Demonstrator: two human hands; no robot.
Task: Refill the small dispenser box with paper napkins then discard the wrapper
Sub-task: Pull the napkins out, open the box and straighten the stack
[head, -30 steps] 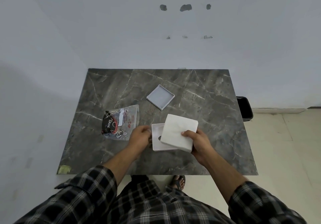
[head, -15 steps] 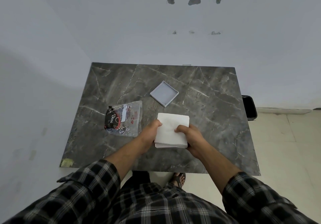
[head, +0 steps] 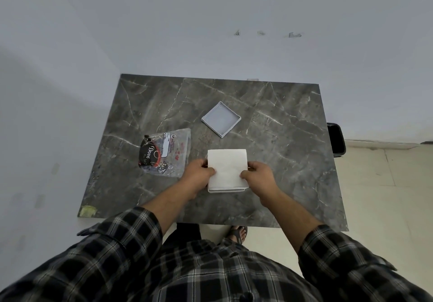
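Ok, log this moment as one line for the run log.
step: napkins into box | left hand: on stack | right hand: on stack | lid: off | wrapper: on table

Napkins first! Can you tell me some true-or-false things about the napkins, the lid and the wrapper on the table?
1. Both hands, the left hand and the right hand, hold the napkin stack. True.
2. The lid is on the box. False: it lies apart, farther back on the table.
3. The wrapper lies left of the napkins. True.
4. The wrapper is in the bin. False: it is on the table.
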